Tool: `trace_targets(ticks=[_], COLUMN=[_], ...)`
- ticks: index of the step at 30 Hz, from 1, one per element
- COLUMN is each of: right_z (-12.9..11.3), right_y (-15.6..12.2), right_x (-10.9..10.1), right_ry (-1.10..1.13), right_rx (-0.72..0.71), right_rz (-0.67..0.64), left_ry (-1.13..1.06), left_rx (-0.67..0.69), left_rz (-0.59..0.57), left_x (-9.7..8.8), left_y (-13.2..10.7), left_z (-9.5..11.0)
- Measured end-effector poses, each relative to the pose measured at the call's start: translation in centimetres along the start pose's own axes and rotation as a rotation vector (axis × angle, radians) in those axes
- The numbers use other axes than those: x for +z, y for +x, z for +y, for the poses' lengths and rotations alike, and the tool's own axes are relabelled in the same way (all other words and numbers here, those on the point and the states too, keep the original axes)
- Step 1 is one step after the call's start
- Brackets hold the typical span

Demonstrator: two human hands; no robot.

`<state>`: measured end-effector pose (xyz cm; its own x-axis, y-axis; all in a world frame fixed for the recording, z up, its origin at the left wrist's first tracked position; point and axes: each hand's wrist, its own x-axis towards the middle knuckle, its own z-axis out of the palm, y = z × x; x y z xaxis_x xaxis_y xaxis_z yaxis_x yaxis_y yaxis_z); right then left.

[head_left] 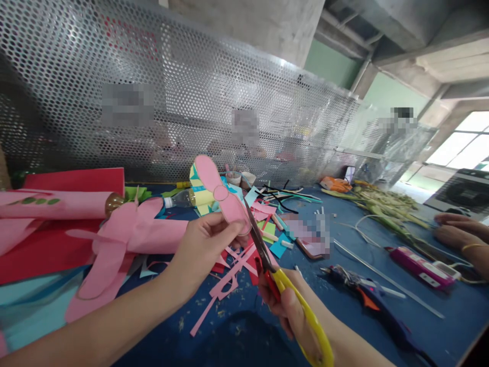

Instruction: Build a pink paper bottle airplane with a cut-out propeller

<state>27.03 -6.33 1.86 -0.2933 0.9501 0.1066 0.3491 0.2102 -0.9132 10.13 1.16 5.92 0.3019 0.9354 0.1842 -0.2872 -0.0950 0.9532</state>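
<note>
Pinched between the thumb and fingers of my left hand [212, 237] is a pink paper propeller [220, 192], with a drawn outline along its edge and a circle at its middle. My right hand [284, 306] grips a pair of scissors [280, 278] with yellow and red handles. Their blades point up and lie against the right edge of the propeller's lower blade. Left of my hands rests a pink paper plane [153, 235] with a similar propeller on its nose. Pink paper scraps [229, 275] lie below my left hand.
A dark blue glue gun [376, 295] and a purple power strip [422, 267] with cables lie at the right. Another person's hands [462, 237] rest at the far right edge. A perforated metal screen [214, 112] stands behind the table [237, 339]. A plastic bottle [181, 199] lies behind my left hand.
</note>
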Motion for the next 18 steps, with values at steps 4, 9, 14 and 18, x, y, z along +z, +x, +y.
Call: trace_targets(ticks=[4,9,14,18], right_z=[0.04,0.21,0.32,0.71], right_y=[-0.07,-0.04,0.13,0.26], right_x=[0.16,0.22,0.24,0.23], right_ry=[0.025,0.006,0.005,0.008], right_rx=[0.014,0.016,-0.004,-0.02], right_rz=[0.001,0.007,0.032,0.01], left_ry=[0.004,0.005,0.049,0.097], left_rx=[-0.016,-0.032,-0.009,0.014], left_rz=[0.006,0.003,0.086,0.117], left_x=[0.04,0.12,-0.18,-0.39], left_y=[0.02,0.04,0.18,0.3], left_z=[-0.02,0.08,0.27,0.44])
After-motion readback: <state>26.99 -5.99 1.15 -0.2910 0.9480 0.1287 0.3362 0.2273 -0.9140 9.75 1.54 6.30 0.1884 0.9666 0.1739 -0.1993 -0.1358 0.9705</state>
